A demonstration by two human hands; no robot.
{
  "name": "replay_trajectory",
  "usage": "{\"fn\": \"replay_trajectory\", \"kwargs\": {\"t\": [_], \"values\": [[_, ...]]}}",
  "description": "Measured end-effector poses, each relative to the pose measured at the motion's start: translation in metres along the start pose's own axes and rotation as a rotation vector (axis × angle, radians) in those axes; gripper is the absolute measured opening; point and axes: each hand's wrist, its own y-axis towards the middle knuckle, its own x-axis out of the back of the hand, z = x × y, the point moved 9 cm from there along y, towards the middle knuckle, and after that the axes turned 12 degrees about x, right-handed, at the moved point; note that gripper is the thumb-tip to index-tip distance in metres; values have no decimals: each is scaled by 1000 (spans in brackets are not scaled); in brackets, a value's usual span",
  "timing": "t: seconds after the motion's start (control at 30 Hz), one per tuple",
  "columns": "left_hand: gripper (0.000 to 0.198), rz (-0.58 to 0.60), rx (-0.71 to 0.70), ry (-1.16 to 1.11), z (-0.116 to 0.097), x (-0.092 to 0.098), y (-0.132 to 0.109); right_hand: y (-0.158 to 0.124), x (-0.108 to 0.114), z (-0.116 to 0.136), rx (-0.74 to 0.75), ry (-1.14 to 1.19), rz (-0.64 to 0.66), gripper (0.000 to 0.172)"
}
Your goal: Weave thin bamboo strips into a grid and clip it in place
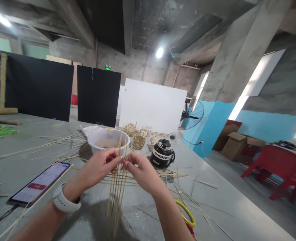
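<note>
My left hand (97,169) and my right hand (141,172) meet over the grey table (225,207), both pinched on a crossed bundle of thin bamboo strips (118,197). Several strips run upright between my fingertips and down toward me; others lie crosswise under my hands. A white watch is on my left wrist. A white bowl (109,140) with brownish water stands just beyond my hands.
A phone (40,184) with a lit screen lies at the left. A black jug (162,154) stands right of the bowl, small woven baskets (138,139) behind it. Loose strips scatter over the table. Yellow-handled tool (188,214) near my right forearm. Red chair (278,167) and cardboard boxes at right.
</note>
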Motion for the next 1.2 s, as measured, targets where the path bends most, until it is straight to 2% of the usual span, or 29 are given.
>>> {"fn": "replay_trajectory", "kwargs": {"t": [0.13, 0.27, 0.5, 0.67, 0.8, 1.2], "values": [[20, 246, -16, -20, 7, -10, -2, -1, -6, -8, -25, -9, 50, 18], [11, 337, 23, -97, 15, -12, 1, -1, -8, -9, -38, -21, 54, 18], [19, 360, 24, -98, 16, -18, 0, -5, -9, -8, -51, -94, 22, 16], [15, 339, -22, -105, 14, -18, -3, -7, -6, -6, -56, -97, 0, 19], [11, 379, -35, -147, 14, -23, -3, -8, -6, -5, -52, -94, 10, 16], [5, 344, -28, -123, 18, -25, 2, -10, -3, -8, -87, -132, -4, 17]]}}
